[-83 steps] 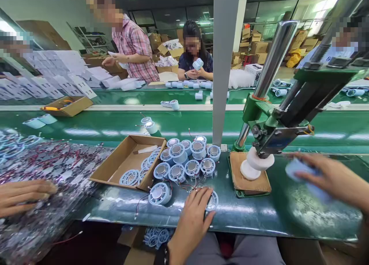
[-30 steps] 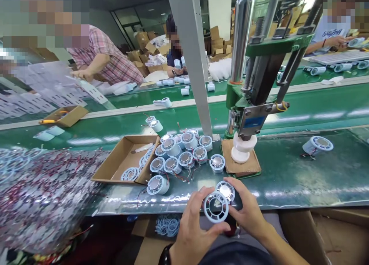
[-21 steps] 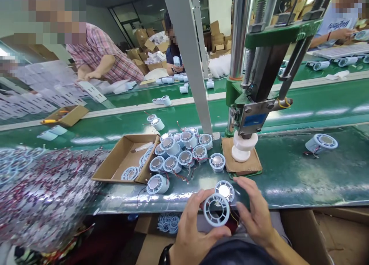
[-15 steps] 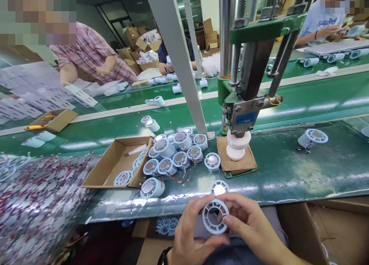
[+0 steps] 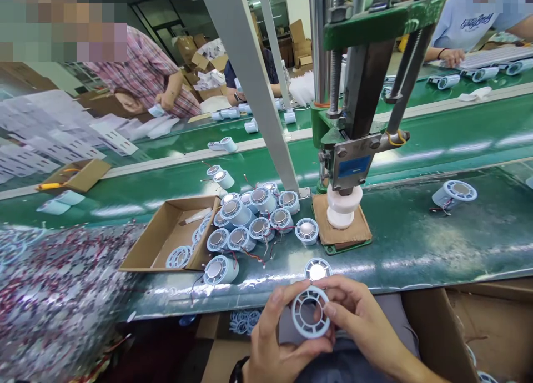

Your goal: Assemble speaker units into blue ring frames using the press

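Observation:
Between my two hands is a light blue spoked plastic ring point(image 5: 298, 320), its open centre facing me. My left hand point(image 5: 270, 338) grips its left and lower edge with fingers and thumb. My right hand point(image 5: 358, 316) pinches the right edge, thumb on the front. Just beyond my fingertips, a round blue motor housing with a silver disc point(image 5: 318, 271) stands at the bench edge, partly hidden by my hands. Another such housing point(image 5: 307, 231) stands farther back, beside a cluster of several similar housings point(image 5: 239, 238) with red and black wires.
A green hand press point(image 5: 350, 166) with a white plunger rests over a cardboard-covered base point(image 5: 362, 227). At left are an open cardboard box point(image 5: 145, 244) holding rings and a heap of wired parts point(image 5: 62, 300). One housing point(image 5: 453, 194) stands at right. Co-workers sit across the green belt.
The ring stays in both hands, turned slightly, and my right thumb has shifted up along its edge. Across the belt, the person in plaid now holds a small blue part.

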`<state>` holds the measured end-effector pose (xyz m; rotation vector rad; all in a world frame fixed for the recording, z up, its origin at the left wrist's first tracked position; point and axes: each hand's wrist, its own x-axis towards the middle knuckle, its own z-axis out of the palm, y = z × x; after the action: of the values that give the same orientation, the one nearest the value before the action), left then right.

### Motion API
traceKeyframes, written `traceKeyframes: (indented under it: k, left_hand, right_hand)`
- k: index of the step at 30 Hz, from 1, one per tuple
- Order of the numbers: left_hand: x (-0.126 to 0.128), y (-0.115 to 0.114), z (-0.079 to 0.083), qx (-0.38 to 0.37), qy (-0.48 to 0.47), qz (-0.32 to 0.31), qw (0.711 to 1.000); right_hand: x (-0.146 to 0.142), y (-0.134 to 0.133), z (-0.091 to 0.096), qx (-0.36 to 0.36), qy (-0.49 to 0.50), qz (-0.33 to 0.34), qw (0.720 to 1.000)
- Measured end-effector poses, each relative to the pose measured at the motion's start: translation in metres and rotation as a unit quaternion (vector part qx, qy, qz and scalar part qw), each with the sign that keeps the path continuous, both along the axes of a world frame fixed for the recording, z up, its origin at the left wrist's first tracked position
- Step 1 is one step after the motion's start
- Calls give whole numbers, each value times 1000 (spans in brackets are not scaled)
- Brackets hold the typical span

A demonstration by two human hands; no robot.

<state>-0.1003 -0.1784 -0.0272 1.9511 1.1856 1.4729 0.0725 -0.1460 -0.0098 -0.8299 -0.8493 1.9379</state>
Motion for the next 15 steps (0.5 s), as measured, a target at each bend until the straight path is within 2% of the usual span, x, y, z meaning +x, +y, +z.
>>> traceKeyframes:
  k: [5, 9, 15]
  left_hand:
    - [2, -4, -5, -81, -4, 41, 996]
    - [0, -1, 2, -133, 1, 9, 991]
    - [-2, 5, 17, -121, 37, -11, 992]
  right_hand:
    - [2, 0, -4, -20, 5, -7, 1000]
    - [3, -1, -5, -20, -3, -13, 1000]
    - [5, -2, -2, -4, -47, -4, 999]
